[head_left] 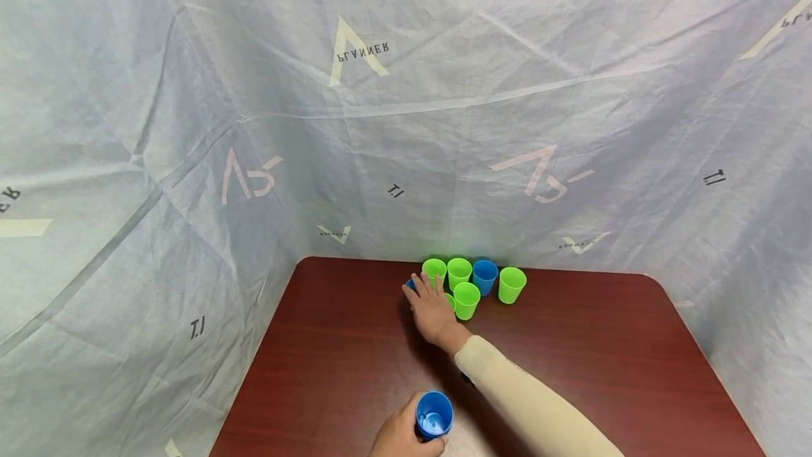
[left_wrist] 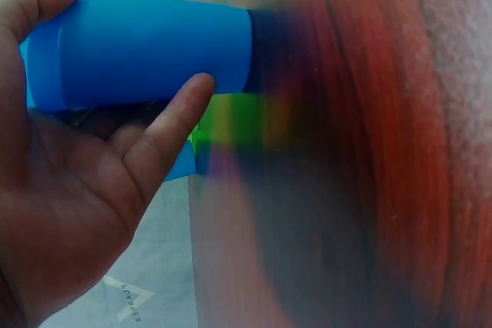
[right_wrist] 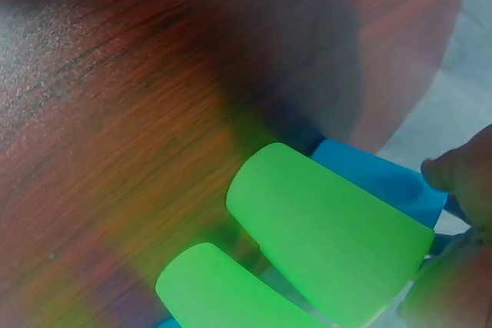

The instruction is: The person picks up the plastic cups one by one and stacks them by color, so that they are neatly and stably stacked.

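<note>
In the head view my left hand [head_left: 406,432] grips a blue cup [head_left: 435,411] near the table's front, its mouth facing up. The left wrist view shows the thumb and a finger on either side of this blue cup [left_wrist: 154,51]; a line runs round it near the rim, and I cannot tell whether another cup is nested. My right hand [head_left: 434,312] reaches over the left end of a cup group, fingers spread. Its thumb touches another blue cup [right_wrist: 380,182], beside a green cup [right_wrist: 330,228]. That hand hides part of the blue cup [head_left: 411,283] and a front green cup [head_left: 451,300].
Green cups [head_left: 459,272] and a blue cup [head_left: 485,278] stand upright along the back of the reddish-brown table [head_left: 342,351]. One green cup [head_left: 512,285] stands slightly apart at the right. A grey printed cloth [head_left: 444,125] hangs behind and at both sides.
</note>
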`<action>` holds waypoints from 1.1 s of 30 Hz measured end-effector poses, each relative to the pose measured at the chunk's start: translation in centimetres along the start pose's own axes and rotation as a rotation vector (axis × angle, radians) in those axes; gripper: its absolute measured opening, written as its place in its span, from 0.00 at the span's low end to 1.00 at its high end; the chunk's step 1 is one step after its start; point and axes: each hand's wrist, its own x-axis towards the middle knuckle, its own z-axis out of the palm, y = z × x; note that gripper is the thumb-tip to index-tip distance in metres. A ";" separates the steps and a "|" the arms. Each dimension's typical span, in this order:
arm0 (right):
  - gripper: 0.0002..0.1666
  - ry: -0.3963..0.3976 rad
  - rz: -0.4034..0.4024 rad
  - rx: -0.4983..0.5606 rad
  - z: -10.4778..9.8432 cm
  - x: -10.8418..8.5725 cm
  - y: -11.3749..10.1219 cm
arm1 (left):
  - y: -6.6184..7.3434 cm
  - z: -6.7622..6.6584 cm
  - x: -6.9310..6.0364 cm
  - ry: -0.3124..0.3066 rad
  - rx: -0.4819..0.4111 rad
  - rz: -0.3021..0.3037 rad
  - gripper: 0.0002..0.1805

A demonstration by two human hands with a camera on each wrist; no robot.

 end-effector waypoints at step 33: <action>0.34 0.100 -0.151 0.241 -0.8 -0.9 -0.2 | -0.5 0.4 0.3 0.003 0.002 0.030 0.37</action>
